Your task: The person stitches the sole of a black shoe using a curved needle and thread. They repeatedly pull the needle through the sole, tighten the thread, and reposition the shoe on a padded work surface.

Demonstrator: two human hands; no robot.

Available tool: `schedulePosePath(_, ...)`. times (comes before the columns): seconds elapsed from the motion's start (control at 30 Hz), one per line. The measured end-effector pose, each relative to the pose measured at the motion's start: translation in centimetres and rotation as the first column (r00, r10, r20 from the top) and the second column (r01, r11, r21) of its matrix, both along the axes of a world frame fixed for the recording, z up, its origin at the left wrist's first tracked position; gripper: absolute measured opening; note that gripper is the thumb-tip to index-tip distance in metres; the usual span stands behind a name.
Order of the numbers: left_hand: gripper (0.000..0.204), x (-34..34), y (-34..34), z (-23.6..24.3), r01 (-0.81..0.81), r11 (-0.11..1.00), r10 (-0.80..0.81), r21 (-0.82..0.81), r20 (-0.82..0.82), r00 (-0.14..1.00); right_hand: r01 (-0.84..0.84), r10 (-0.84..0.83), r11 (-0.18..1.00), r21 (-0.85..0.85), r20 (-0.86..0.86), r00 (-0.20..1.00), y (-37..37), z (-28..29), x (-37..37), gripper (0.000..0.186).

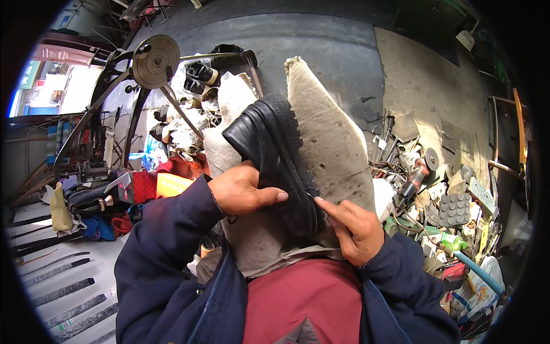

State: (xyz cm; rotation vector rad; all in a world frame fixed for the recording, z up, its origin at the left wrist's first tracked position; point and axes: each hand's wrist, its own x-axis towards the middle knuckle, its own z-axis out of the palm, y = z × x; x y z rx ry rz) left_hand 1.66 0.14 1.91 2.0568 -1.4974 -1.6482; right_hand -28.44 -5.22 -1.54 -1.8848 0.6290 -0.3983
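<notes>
A black leather shoe point(272, 149) lies on its side on a stained, pale cloth point(326, 132) spread over my lap, its dark toothed sole edge facing right. My left hand point(246, 189) grips the shoe's left side, thumb across the upper. My right hand point(352, 229) is closed, its index finger at the sole's edge near the lower end, with a tiny pale thin item at the fingertip, too small to name.
A cast-metal machine with a wheel point(154, 61) stands back left. Shoes point(200, 74) are piled behind the cloth. Tools, including a grinder point(415, 178), and scraps crowd the right. Packaged strips point(63, 292) lie lower left.
</notes>
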Motion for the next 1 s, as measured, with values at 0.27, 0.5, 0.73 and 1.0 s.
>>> schedulePosePath(0.27, 0.052, -0.6, 0.6, -0.7, -0.069, 0.985, 0.063, -0.161, -0.046, 0.997, -0.163, 0.162, 0.987, -0.010, -0.062, 0.985, -1.3, 0.4, -1.0, 0.061)
schedulePosePath(0.5, 0.049, -0.6, 0.8, -0.4, -0.096, 0.991, 0.089, -0.094, -0.077, 0.993, 0.018, -0.021, 0.995, 0.095, 0.028, 0.999, 0.7, -0.3, -0.1, 0.053)
schedulePosePath(0.73, 0.054, -1.1, 0.2, 0.2, -0.098, 0.991, 0.087, -0.093, -0.116, 0.989, -0.017, 0.008, 0.978, 0.209, 0.046, 0.999, -1.2, 0.5, 0.7, 0.043)
schedulePosePath(1.0, 0.062, -1.5, -0.1, 1.2, -0.124, 0.992, 0.126, 0.026, -0.092, 0.988, -0.337, 0.352, 0.936, 0.103, -0.215, 0.911, -7.0, 2.7, 2.5, 0.028)
